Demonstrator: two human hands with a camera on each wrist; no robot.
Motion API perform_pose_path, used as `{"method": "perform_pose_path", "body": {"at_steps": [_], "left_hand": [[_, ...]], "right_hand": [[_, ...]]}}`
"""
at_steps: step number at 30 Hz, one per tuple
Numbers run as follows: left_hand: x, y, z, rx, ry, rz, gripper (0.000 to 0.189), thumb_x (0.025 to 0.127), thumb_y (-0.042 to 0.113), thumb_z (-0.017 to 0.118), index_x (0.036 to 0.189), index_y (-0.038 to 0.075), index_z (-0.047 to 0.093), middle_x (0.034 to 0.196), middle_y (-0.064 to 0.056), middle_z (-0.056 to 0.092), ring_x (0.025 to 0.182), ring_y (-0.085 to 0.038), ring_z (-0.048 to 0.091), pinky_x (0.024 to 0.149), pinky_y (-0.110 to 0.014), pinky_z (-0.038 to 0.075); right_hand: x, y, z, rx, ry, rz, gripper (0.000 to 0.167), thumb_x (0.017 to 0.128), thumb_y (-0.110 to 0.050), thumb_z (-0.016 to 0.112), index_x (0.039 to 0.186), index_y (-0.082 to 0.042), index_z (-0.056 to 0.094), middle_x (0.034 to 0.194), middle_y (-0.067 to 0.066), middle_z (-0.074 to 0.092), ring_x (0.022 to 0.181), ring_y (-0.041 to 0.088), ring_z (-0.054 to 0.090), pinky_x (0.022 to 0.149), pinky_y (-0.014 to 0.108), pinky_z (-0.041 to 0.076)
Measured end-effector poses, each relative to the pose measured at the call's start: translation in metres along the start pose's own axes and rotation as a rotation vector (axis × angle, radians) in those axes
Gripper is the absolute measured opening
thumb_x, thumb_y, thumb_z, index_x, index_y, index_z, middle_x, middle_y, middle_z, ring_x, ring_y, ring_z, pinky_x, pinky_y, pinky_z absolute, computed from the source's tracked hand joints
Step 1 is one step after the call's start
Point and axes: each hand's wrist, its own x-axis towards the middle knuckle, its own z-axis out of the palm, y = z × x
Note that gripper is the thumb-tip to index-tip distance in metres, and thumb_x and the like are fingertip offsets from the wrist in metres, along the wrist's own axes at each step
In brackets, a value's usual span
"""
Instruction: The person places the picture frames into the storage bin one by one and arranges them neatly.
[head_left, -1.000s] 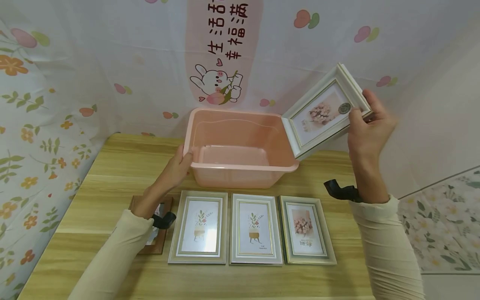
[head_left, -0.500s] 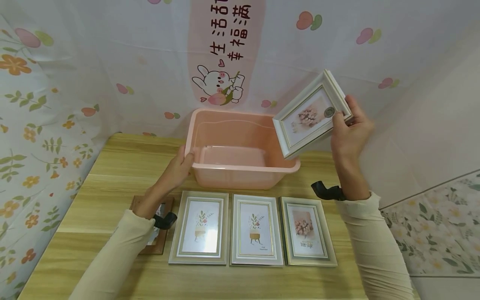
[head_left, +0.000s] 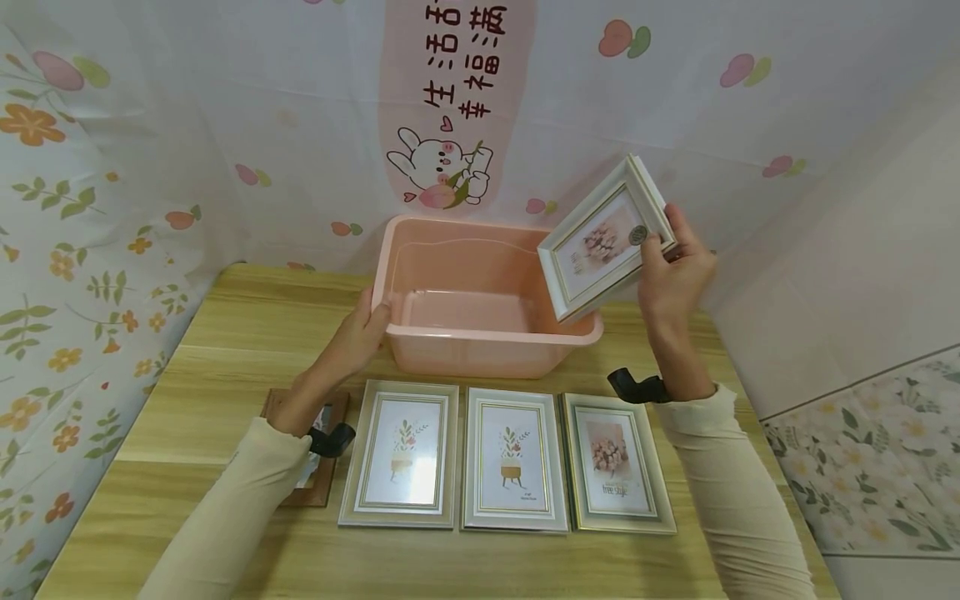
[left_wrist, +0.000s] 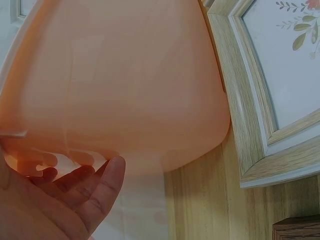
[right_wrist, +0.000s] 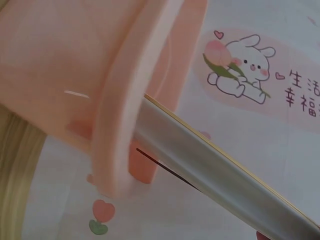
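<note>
My right hand [head_left: 677,271] grips a white picture frame [head_left: 600,242] by its right edge, with the thumb on its front beside a dark round sticker. The frame is tilted, and its lower left part reaches over the right rim into the pink plastic basin [head_left: 480,354]. In the right wrist view, the white frame [right_wrist: 215,172] passes behind the basin's rim [right_wrist: 120,115]. At the basin's left end my left hand [head_left: 351,337] holds the rim. The left wrist view shows its fingers [left_wrist: 112,175] against the basin's outer wall [left_wrist: 130,90].
In front of the basin lie a beige frame [head_left: 356,450], a white frame [head_left: 555,467] and a greenish-gold frame [head_left: 660,475] in a row. A brown frame [head_left: 322,475] is partly hidden under my left forearm. Patterned cloth [head_left: 300,108] hangs behind the wooden table [head_left: 240,333].
My right hand has moved left and slightly down, bringing the white picture frame from beside the basin's right rim to over its opening. My left hand stays on the basin.
</note>
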Motion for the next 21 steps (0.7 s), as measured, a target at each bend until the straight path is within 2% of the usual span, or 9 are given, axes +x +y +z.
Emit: {"method": "perform_pose_path", "body": {"at_steps": [5, 8, 10, 14, 21], "left_hand": [[-0.001, 0.000, 0.000, 0.004, -0.009, 0.002, 0.057, 0.107, 0.037, 0.027, 0.154, 0.005, 0.019, 0.108, -0.022, 0.051, 0.079, -0.037, 0.051, 0.064, -0.034, 0.046], [-0.001, 0.000, -0.001, 0.008, -0.009, 0.002, 0.057, 0.107, 0.037, 0.027, 0.153, 0.005, 0.019, 0.103, -0.020, 0.051, 0.075, -0.033, 0.050, 0.062, -0.033, 0.045], [0.000, 0.000, 0.000, 0.014, -0.007, 0.003, 0.056, 0.107, 0.035, 0.028, 0.153, 0.005, 0.020, 0.100, -0.018, 0.050, 0.072, -0.029, 0.048, 0.061, -0.033, 0.045], [0.001, -0.001, 0.000, 0.025, 0.000, 0.004, 0.054, 0.107, 0.031, 0.028, 0.152, 0.004, 0.021, 0.094, -0.017, 0.049, 0.068, -0.024, 0.047, 0.059, -0.033, 0.044], [0.000, 0.000, -0.001, 0.023, -0.001, -0.001, 0.058, 0.106, 0.037, 0.027, 0.154, 0.005, 0.019, 0.099, -0.019, 0.051, 0.072, -0.029, 0.049, 0.061, -0.033, 0.045]], "right_hand": [[-0.008, 0.008, 0.003, -0.042, -0.032, -0.026, 0.042, 0.090, -0.002, 0.055, 0.130, -0.007, 0.063, 0.116, 0.021, 0.067, 0.037, -0.002, 0.030, 0.037, 0.014, 0.020], [-0.011, 0.013, 0.005, -0.059, -0.041, -0.034, 0.042, 0.090, -0.002, 0.054, 0.130, -0.006, 0.063, 0.114, 0.023, 0.068, 0.037, -0.002, 0.027, 0.038, 0.014, 0.020], [-0.014, 0.016, 0.006, -0.067, -0.048, -0.034, 0.042, 0.090, -0.002, 0.055, 0.131, -0.006, 0.063, 0.116, 0.021, 0.067, 0.041, -0.004, 0.034, 0.038, 0.014, 0.021], [-0.017, 0.021, 0.008, -0.088, -0.071, -0.044, 0.042, 0.090, -0.001, 0.055, 0.131, -0.003, 0.061, 0.119, 0.020, 0.066, 0.041, -0.006, 0.035, 0.038, 0.013, 0.021], [-0.023, 0.028, 0.015, -0.162, -0.082, -0.058, 0.041, 0.091, 0.003, 0.053, 0.131, 0.002, 0.060, 0.120, 0.024, 0.064, 0.037, -0.012, 0.023, 0.038, 0.011, 0.018]]}}
